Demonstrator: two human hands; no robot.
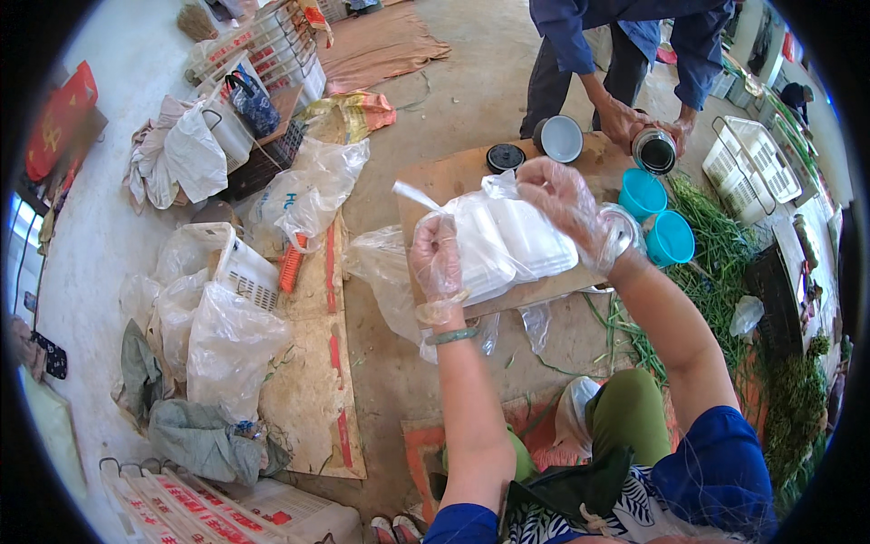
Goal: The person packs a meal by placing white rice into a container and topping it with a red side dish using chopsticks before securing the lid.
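Observation:
A white plastic bag with pale rectangular containers inside lies on a low wooden board in front of me. My left hand, in a clear plastic glove, grips one side of its top, a twisted handle standing up from the fingers. Over the bag's far right side, my right hand, gloved too and slightly blurred, pinches the other white handle. Beyond the bag stand a black round lid and a cup with a pale inside. Two turquoise cups are right of my right hand.
Across the board, another person's hands hold a thermos. Cut green stalks cover the floor at right, near a white plastic crate. Clear bags, a white basket and an orange brush lie at left.

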